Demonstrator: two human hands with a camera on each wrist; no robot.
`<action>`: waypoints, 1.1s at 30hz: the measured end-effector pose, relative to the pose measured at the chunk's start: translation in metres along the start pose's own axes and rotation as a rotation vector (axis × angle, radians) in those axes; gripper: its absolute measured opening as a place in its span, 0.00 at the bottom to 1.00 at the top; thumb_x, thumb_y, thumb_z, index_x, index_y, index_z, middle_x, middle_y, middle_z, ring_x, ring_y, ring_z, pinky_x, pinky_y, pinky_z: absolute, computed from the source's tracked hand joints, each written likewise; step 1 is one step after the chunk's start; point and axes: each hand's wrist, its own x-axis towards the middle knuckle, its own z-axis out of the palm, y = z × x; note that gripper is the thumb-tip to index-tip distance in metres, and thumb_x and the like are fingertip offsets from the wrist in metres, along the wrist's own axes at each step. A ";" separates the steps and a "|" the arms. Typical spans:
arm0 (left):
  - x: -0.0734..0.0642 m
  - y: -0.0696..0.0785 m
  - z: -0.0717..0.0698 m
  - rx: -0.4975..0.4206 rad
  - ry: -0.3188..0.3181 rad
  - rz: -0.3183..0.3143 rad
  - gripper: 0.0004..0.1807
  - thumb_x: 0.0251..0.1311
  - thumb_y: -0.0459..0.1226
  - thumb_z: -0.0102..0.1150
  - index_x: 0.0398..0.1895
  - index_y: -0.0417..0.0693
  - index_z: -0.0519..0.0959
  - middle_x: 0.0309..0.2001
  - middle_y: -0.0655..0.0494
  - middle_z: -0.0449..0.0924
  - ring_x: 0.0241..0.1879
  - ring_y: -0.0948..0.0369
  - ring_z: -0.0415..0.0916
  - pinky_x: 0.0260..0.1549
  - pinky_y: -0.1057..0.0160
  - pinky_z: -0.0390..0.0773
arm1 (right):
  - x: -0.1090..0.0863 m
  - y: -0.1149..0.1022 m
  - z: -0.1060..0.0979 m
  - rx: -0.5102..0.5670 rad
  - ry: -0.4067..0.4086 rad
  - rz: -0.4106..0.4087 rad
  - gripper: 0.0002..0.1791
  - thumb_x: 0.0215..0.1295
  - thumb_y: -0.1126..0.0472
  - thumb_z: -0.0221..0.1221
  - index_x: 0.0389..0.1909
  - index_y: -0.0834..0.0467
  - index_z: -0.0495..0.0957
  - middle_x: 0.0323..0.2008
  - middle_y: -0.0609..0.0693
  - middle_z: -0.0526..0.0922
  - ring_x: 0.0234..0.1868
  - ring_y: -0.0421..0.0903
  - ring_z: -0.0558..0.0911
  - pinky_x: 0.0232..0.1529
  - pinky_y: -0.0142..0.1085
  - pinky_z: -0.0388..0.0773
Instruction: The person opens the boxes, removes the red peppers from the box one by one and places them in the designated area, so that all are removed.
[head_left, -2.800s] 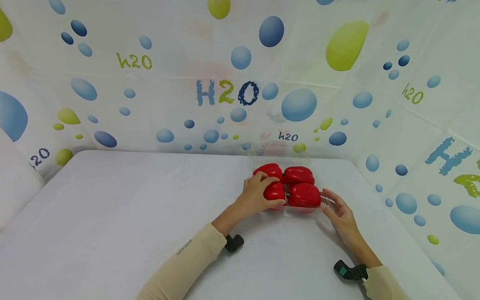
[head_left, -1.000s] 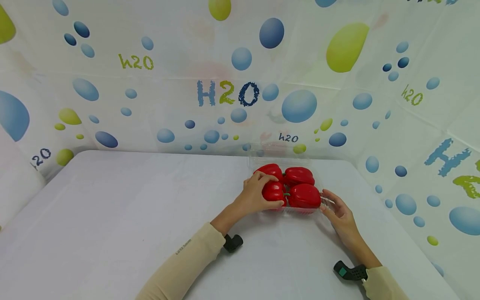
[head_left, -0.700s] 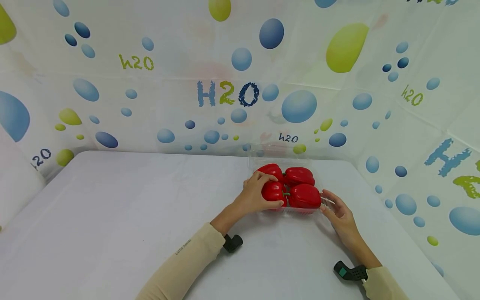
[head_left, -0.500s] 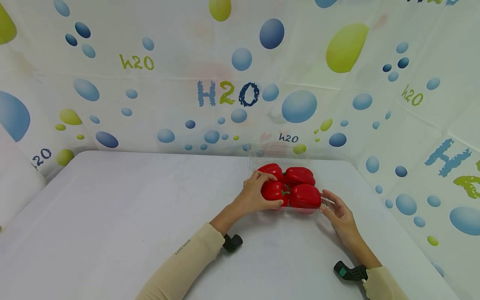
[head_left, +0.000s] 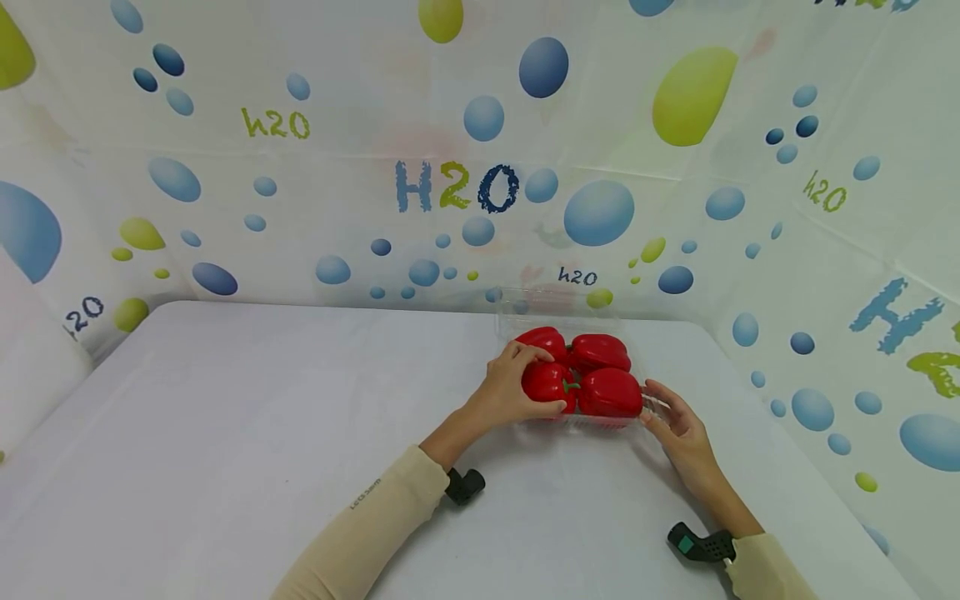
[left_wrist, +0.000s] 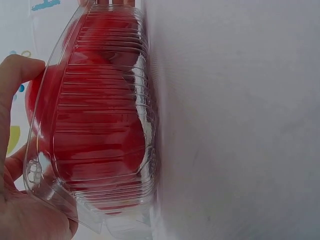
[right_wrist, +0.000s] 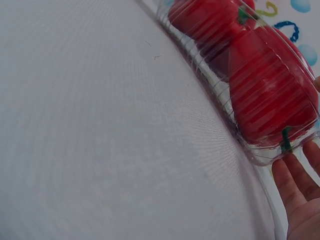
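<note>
Several red bell peppers sit in two rows in a clear plastic clamshell container (head_left: 583, 423). My left hand (head_left: 510, 387) grips the front-left bell pepper (head_left: 543, 383), thumb at its near side and fingers over its far side. That pepper's green stem points right, toward the front-right bell pepper (head_left: 611, 393). Behind these lie the back-left pepper (head_left: 545, 340), partly covered by my fingers, and the back-right pepper (head_left: 600, 353). My right hand (head_left: 682, 433) holds the container's right end between thumb and fingers; in the right wrist view the fingertips (right_wrist: 281, 167) meet its end wall.
The container's transparent lid (head_left: 558, 304) stands folded back near the table's far edge. A white cloth covers the table (head_left: 262, 417). Behind it hangs a white curtain (head_left: 360, 100) with blue and green dots. Black wrist cameras (head_left: 465, 487) sit on both forearms.
The front-left pepper has turned slightly under my left hand, and more of its stem end shows. My left hand has shifted a little; the right hand and container stay in place.
</note>
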 end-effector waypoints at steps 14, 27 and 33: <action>-0.001 0.001 -0.001 -0.116 0.050 0.015 0.26 0.50 0.41 0.70 0.50 0.48 0.70 0.50 0.49 0.69 0.55 0.54 0.69 0.46 0.55 0.82 | -0.002 0.001 -0.005 0.018 -0.018 -0.008 0.30 0.71 0.67 0.53 0.71 0.66 0.56 0.63 0.44 0.69 0.61 0.31 0.71 0.52 0.23 0.74; 0.000 -0.001 0.003 -0.054 0.032 0.022 0.30 0.50 0.43 0.71 0.54 0.48 0.69 0.54 0.50 0.71 0.57 0.55 0.69 0.48 0.54 0.81 | 0.002 0.003 -0.007 0.015 -0.021 0.014 0.31 0.72 0.66 0.54 0.71 0.67 0.56 0.62 0.42 0.68 0.60 0.28 0.70 0.51 0.22 0.74; 0.001 0.000 0.003 -0.073 0.052 0.012 0.29 0.49 0.43 0.72 0.53 0.49 0.69 0.54 0.51 0.71 0.57 0.55 0.69 0.47 0.55 0.82 | 0.004 0.004 -0.009 0.007 -0.026 0.011 0.30 0.72 0.66 0.53 0.71 0.67 0.56 0.62 0.41 0.68 0.60 0.28 0.70 0.51 0.21 0.74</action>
